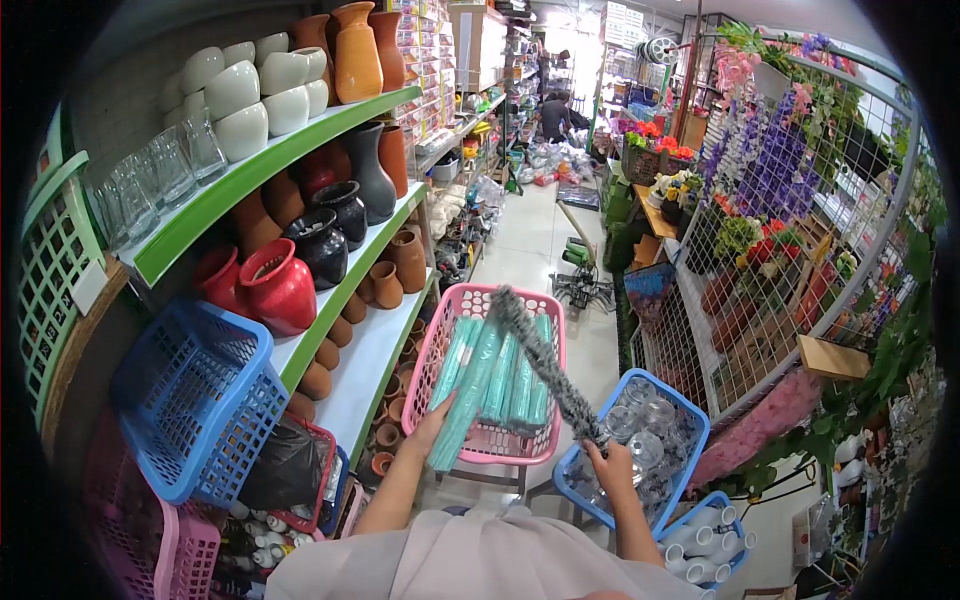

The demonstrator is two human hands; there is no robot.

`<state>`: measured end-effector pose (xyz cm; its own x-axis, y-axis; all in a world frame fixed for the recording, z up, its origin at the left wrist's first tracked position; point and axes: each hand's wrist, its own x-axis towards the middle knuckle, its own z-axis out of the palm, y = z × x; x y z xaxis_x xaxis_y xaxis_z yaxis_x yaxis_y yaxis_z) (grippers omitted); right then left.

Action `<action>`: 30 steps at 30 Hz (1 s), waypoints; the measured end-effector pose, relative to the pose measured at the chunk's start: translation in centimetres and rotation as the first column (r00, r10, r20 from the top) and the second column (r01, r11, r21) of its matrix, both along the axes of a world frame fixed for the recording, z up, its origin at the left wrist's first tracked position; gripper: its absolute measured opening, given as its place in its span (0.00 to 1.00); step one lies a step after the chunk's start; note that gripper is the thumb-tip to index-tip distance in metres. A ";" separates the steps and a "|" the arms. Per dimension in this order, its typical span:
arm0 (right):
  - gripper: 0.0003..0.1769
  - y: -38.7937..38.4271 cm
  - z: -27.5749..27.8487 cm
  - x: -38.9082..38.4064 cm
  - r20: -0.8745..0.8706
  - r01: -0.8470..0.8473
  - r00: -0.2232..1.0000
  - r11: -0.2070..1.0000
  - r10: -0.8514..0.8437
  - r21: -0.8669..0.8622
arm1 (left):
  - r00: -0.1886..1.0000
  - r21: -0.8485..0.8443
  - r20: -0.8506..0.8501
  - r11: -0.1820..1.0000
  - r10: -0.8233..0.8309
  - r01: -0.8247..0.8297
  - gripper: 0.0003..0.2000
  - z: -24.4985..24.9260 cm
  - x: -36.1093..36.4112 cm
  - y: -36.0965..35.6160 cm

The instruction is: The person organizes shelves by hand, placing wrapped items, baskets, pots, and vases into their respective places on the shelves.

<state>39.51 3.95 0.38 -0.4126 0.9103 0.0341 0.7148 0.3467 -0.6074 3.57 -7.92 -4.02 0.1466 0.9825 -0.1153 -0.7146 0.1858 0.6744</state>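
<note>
My left hand [428, 428] is closed around the lower part of a long teal plastic-wrapped packet [468, 400], which slants over the near left side of a pink basket [520, 445]. Inside that basket lie several more teal packets [520, 385], side by side. A grey fluffy duster [550, 372] is gripped near its lower end by my right hand [612, 466]. Its far tip reaches over the back of the pink basket. Below and beside my right hand stands a blue basket [692, 425] full of clear glassware [648, 450].
Green-edged shelves [345, 345] on the left carry vases and pots. A stacked blue basket [190, 400] sits at lower left, white bottle-like vases [710, 540] at lower right. A wire rack [800, 180] with artificial flowers lines the right. A person [553, 118] is far down the aisle.
</note>
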 end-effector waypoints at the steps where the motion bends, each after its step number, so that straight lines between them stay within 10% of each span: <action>1: 0.22 -0.5 0.2 -0.4 -0.084 -0.060 0.994 0.997 0.064 0.048 | 0.999 -0.019 -0.047 1.000 0.015 -0.016 0.25 0.2 0.2 0.1; 6: 0.17 -0.2 1.8 0.1 0.106 -0.436 0.900 0.880 0.423 0.189 | 0.969 -0.077 -0.110 0.970 0.223 -0.231 0.27 -0.7 1.0 0.6; 10: 0.21 0.7 0.3 -1.5 -0.033 0.095 0.995 0.995 -0.096 -0.026 | 0.944 -0.180 -0.234 0.943 0.234 -0.278 0.28 4.3 2.9 -0.7; 16: 0.23 -0.3 1.5 -2.2 0.119 -0.540 0.842 0.828 0.527 0.151 | 0.741 -0.032 -0.550 0.877 0.386 -0.480 0.29 6.0 3.3 -2.0; 18: 0.20 0.3 1.1 -3.2 0.033 -0.263 0.965 0.963 0.261 0.067 | 0.834 -0.229 -0.465 0.869 0.298 -0.438 0.27 5.5 2.5 -3.1; 22: 0.29 1.4 3.1 -6.8 -0.146 0.034 0.989 0.994 -0.019 0.102 | 0.833 -0.102 -0.402 0.886 0.379 -0.452 0.25 3.7 1.7 -5.2; 30: 0.17 3.3 -1.2 -11.5 0.168 -0.165 0.980 0.917 0.109 0.363 | 0.832 -0.159 -0.323 0.840 0.452 -0.518 0.25 3.8 1.5 -9.1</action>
